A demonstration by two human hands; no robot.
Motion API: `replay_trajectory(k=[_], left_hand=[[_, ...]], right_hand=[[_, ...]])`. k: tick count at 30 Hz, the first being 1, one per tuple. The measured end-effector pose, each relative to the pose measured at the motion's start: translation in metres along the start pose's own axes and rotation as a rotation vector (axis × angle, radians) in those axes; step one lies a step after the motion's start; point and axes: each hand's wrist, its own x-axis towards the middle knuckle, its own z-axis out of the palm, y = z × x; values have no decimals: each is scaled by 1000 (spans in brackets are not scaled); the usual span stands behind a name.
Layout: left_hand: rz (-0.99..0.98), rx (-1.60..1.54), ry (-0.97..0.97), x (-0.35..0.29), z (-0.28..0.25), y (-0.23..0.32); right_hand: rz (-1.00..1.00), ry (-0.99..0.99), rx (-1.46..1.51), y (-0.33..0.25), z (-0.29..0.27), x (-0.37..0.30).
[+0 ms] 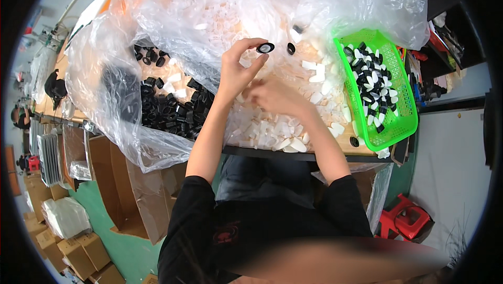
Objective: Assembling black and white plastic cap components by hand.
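My left hand (240,69) is raised over the middle of the table, pinching a black oval ring-shaped piece (265,48) with a pale centre between thumb and fingertips. Just below and to its right, my right hand (275,95) hovers over the white pieces; motion smears its fingers, so its grip is unclear. Translucent white plastic pieces (267,128) cover the table under both hands. To the left lies a heap of black ring-like pieces (175,111). Another black ring (291,49) rests alone to the right of the held one.
A green plastic basket (407,111) at right holds many black-and-white pieces. Crumpled clear plastic sheeting (99,95) lies along the left and across the back. Below the table's front edge stand an opened cardboard box (120,190) and, at right, a red stool (406,218).
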Motion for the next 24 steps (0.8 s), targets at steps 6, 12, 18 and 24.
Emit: replay_trajectory(k=[6,12,18,24], left_hand=[[17,24,-9,0,-1,2],[51,50,-66,-1,4,8],[41,52,-82,-3,2,11],[69,84,-72,-3,2,7]], right_hand=[[-195,776,598,11,-47,-19],[-248,996,491,16,-45,-12],[-262,1017,112,17,-42,-7],[-235,964,-106,14,-40,-6]])
